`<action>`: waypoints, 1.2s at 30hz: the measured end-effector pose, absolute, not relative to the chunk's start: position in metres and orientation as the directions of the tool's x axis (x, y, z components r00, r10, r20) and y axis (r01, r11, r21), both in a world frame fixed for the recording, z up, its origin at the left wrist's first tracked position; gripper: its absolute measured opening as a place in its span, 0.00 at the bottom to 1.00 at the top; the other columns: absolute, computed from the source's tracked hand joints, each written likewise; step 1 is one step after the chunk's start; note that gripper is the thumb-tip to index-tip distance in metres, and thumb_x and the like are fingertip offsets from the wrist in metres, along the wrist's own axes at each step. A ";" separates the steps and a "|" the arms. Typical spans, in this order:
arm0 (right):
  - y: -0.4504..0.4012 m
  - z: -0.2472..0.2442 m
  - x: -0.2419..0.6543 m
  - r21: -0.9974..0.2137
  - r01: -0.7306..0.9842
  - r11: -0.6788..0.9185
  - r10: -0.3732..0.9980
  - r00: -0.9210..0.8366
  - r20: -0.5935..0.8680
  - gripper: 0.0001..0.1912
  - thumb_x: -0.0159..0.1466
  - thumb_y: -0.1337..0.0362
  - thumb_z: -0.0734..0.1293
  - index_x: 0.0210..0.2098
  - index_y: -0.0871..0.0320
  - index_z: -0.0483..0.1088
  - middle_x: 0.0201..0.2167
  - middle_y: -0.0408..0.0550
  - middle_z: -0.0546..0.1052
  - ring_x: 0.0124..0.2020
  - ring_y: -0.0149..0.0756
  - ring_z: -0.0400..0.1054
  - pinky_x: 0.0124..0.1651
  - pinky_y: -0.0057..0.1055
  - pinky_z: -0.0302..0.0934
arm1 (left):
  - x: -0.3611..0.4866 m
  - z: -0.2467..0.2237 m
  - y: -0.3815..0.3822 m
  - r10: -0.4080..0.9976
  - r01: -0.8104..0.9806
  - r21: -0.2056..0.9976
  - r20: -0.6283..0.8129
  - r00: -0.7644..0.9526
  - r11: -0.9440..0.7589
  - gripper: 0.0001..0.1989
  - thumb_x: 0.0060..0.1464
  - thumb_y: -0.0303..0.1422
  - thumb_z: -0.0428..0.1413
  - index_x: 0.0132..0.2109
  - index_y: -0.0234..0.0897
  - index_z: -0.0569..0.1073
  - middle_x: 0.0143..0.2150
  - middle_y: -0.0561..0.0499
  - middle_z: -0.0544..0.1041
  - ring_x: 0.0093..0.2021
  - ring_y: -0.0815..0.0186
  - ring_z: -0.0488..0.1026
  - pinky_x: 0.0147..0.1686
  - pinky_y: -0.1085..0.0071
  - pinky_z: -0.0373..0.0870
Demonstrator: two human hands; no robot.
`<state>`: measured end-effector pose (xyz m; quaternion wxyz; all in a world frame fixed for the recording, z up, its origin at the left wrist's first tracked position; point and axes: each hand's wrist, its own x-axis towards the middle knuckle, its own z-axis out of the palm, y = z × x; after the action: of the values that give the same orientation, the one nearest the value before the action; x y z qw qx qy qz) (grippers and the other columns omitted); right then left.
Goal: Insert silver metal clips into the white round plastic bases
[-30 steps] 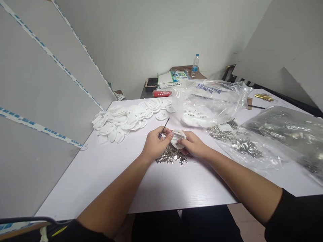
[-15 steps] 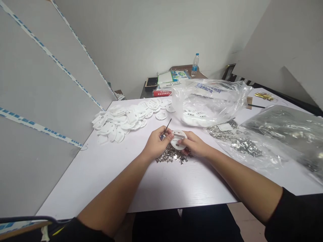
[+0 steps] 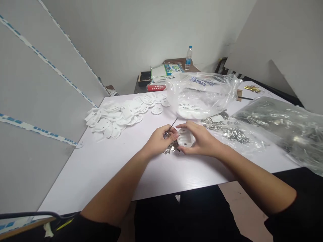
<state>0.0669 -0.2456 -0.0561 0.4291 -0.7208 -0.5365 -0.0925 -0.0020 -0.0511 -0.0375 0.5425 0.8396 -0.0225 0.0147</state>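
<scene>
My left hand (image 3: 163,139) is closed around a thin dark screwdriver-like tool (image 3: 173,124), its shaft pointing up and to the right. The thumb and fingertips of that hand also meet the left edge of a round white plastic part (image 3: 186,138). My right hand (image 3: 200,137) curves around the part's right side, thumb below and forefinger above. Recesses and small slots show on the part's upward face. Beneath the hands lies a heap of small shiny metal pieces (image 3: 172,148), partly hidden.
Many white plastic parts (image 3: 113,116) are piled at the left back. A clear bag (image 3: 209,97) with white parts stands behind my hands. Bags of metal pieces (image 3: 236,134) lie to the right. A bottle (image 3: 188,58) stands beyond the table.
My right hand has opened wider around the white part, which has turned and shifted a little right. The tool in my left hand leans further right. The whole view has shifted slightly.
</scene>
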 end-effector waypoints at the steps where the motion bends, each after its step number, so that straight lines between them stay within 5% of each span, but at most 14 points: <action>1: -0.255 -0.061 0.063 -0.521 0.849 -0.090 0.710 0.421 0.564 0.30 0.56 0.55 0.73 0.55 0.56 0.63 0.42 0.52 0.73 0.41 0.43 0.70 0.43 0.39 0.66 | -0.003 -0.036 -0.050 -0.069 -0.063 0.889 0.035 0.997 -0.454 0.12 0.59 0.42 0.56 0.40 0.37 0.72 0.34 0.50 0.73 0.32 0.69 0.67 0.33 0.72 0.63; 5: -0.288 -0.087 0.049 -0.593 0.771 -0.233 0.716 0.548 0.432 0.28 0.58 0.56 0.71 0.54 0.55 0.60 0.44 0.53 0.73 0.39 0.42 0.70 0.39 0.38 0.65 | -0.005 -0.033 -0.049 -0.173 -0.120 0.733 0.003 0.985 -0.670 0.13 0.66 0.38 0.47 0.49 0.42 0.73 0.27 0.53 0.71 0.26 0.67 0.65 0.29 0.71 0.58; 10: -0.301 -0.107 0.039 -0.684 0.670 -0.289 0.710 0.629 0.316 0.22 0.59 0.59 0.69 0.49 0.56 0.59 0.41 0.50 0.71 0.30 0.35 0.66 0.33 0.34 0.62 | -0.016 -0.047 -0.061 -0.337 -0.341 0.485 0.099 0.936 -0.805 0.16 0.64 0.31 0.49 0.54 0.46 0.75 0.43 0.51 0.79 0.39 0.63 0.73 0.35 0.70 0.63; 18: -0.300 -0.107 0.038 -0.716 0.647 -0.262 0.758 0.598 0.263 0.24 0.58 0.57 0.72 0.46 0.55 0.58 0.40 0.49 0.71 0.31 0.34 0.66 0.32 0.32 0.61 | -0.047 -0.083 -0.066 -0.488 -0.528 0.032 0.335 0.806 -0.849 0.19 0.62 0.26 0.47 0.55 0.41 0.76 0.34 0.52 0.75 0.22 0.72 0.62 0.19 0.74 0.52; 24: -0.297 -0.109 0.037 -0.653 0.740 -0.163 0.773 0.507 0.382 0.22 0.57 0.64 0.70 0.46 0.56 0.57 0.40 0.49 0.69 0.35 0.36 0.65 0.34 0.31 0.61 | -0.046 -0.084 -0.068 -0.514 -0.541 -0.040 0.382 0.768 -0.840 0.19 0.61 0.25 0.49 0.55 0.43 0.76 0.32 0.54 0.74 0.21 0.73 0.60 0.18 0.74 0.51; 36: -0.296 -0.111 0.038 -0.672 0.729 -0.133 0.782 0.494 0.381 0.21 0.56 0.66 0.69 0.45 0.56 0.57 0.39 0.49 0.69 0.36 0.36 0.65 0.35 0.31 0.61 | -0.048 -0.083 -0.067 -0.510 -0.549 -0.031 0.418 0.752 -0.835 0.19 0.60 0.23 0.51 0.54 0.44 0.76 0.32 0.55 0.74 0.26 0.73 0.63 0.20 0.75 0.54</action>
<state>0.0383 -0.2957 -0.1106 0.4259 -0.7519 -0.5022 0.0309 -0.0481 -0.0668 -0.0831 0.0468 0.9347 -0.2833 0.2094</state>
